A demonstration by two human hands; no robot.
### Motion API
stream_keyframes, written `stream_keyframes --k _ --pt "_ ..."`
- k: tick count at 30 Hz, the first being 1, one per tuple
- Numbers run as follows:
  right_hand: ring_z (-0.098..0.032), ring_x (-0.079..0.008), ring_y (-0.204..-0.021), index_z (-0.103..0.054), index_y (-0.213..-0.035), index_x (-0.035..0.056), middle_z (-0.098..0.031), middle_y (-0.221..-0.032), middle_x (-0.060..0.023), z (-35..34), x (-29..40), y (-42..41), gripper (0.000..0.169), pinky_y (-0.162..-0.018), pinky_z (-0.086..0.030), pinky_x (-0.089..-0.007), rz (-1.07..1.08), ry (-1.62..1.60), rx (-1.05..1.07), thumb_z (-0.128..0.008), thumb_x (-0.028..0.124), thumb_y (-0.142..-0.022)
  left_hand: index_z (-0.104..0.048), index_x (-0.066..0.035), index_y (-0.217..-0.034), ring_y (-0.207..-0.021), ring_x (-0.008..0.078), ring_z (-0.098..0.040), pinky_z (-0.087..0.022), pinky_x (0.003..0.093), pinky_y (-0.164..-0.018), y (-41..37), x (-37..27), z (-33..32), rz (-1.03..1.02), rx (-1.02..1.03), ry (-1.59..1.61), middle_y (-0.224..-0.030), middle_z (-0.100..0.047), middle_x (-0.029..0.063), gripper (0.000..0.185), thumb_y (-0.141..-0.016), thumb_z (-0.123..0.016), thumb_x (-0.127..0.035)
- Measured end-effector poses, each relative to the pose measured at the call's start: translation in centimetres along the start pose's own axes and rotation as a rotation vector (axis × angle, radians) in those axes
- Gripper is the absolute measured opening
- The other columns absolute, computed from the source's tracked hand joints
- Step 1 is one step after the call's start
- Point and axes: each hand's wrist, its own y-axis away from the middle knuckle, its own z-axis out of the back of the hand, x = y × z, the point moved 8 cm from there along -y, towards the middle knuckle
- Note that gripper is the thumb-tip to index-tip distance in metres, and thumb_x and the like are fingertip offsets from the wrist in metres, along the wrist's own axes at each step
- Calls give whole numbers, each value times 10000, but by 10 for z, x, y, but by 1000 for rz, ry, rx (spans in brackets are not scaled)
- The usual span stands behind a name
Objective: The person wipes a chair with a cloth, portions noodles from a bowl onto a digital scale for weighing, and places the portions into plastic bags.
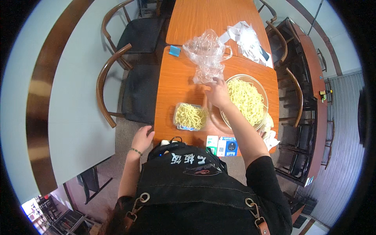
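Note:
My right hand (pixel 218 93) reaches over the table with its fingers apart. Its fingertips are at the near edge of crumpled clear plastic bags (pixel 209 72); whether they touch is unclear. Under that forearm, a large clear round bowl (pixel 266 101) holds a heap of pale yellow noodles (pixel 245 100). Left of the bowl sits a small clear plastic container (pixel 175 124), filled with noodles (pixel 190 116) and resting on something blue. My left hand (pixel 142 138) hangs beside the table's left edge, holding nothing, its fingers loosely bent. A beaded bracelet circles that wrist.
Two wooden tables (pixel 170 79) stand end to end. White plastic bags (pixel 249 41) and a small blue object (pixel 174 50) lie farther back. Printed code cards (pixel 227 146) are at the near edge, with a crumpled white wrap (pixel 270 139) at right. Chairs (pixel 141 91) flank both sides.

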Motion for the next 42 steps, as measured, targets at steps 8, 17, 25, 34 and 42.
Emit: stream_keyframes --k 8,17,25,34,42 --pt "-249 -479 -1368 -745 -1078 186 -409 -1451 -203 -12 -48 -101 338 -1144 -264 -478 -374 8 -154 -674 262 -756 -606 24 -1181 -1073 341 -605 -495 394 -902 -12 -10 21 19 -56 -37 -1182 -621 208 370 -902 -632 -217" --pt "-464 -333 -1274 -641 -1185 88 -516 -1348 -171 29 22 -110 356 -1076 -367 -388 -60 -432 -135 -661 191 -845 -605 12 -1169 -1073 325 -608 -490 393 -918 -44 -62 24 -50 -57 254 -1160 -632 186 338 -899 -638 -187" --pt "-543 -380 -1168 -533 -1211 -84 -540 -1257 -251 -36 -125 -102 533 -946 -475 -510 -988 -1051 -476 -719 180 -787 -609 1 -1163 -1124 352 -571 -452 407 -978 -47 -136 60 -376 -177 -48 -1179 -614 190 327 -887 -642 -170" --pt "-619 -311 -944 -561 -1188 -57 -576 -1150 -199 -103 -173 -146 344 -736 -540 -499 -1242 -1674 -284 -624 108 -893 -607 -3 -1185 -1054 313 -614 -497 394 -896 -8 -13 52 9 -173 75 -1137 -626 189 330 -905 -633 -176" --pt "-603 -134 -855 -648 -991 35 -615 -825 -31 -35 -97 -197 99 -734 -496 -282 -566 -1470 -274 -620 106 -928 -597 -21 -1211 -1056 246 -619 -494 351 -913 -43 -84 62 -37 -159 266 -1161 -628 159 300 -925 -605 -110"
